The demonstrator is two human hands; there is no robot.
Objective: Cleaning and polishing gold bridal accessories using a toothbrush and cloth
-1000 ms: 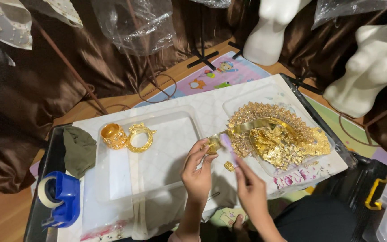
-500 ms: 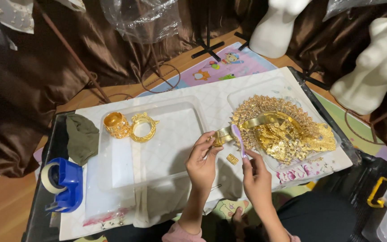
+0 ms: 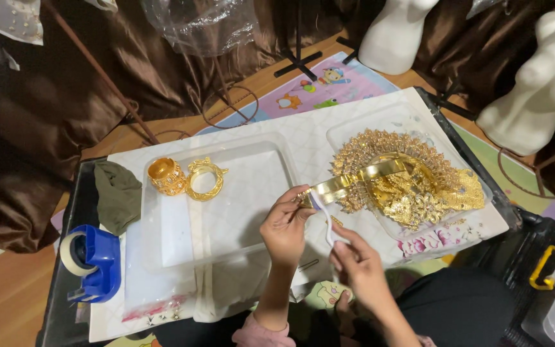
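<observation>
The left hand (image 3: 284, 225) pinches the near end of a curved gold band (image 3: 354, 182) between thumb and fingertips. The band rises out of a heap of gold ornaments (image 3: 419, 193) lying in a shallow clear tray (image 3: 354, 125) at the right of the bench (image 3: 303, 138). The right hand (image 3: 358, 266), just nearer, pinches the lower end of a thin white strip (image 3: 324, 215) that runs up to the band's end. The strip looks like tape or a tag, though which is not clear.

By the look of it, the strip is being fixed to or worked at the band's tip. Further handling calls for a steady hold from the left hand and a light pull, so that the band does not drag the heap.

Half a second ago the right hand was up beside the band. It now sits lower and nearer, with the strip drawn out between the two hands.

Two gold bangles (image 3: 187, 178) sit in another clear tray (image 3: 226, 247) to the left, beside a green cloth (image 3: 117, 193) and a blue tape dispenser (image 3: 94, 260).
</observation>
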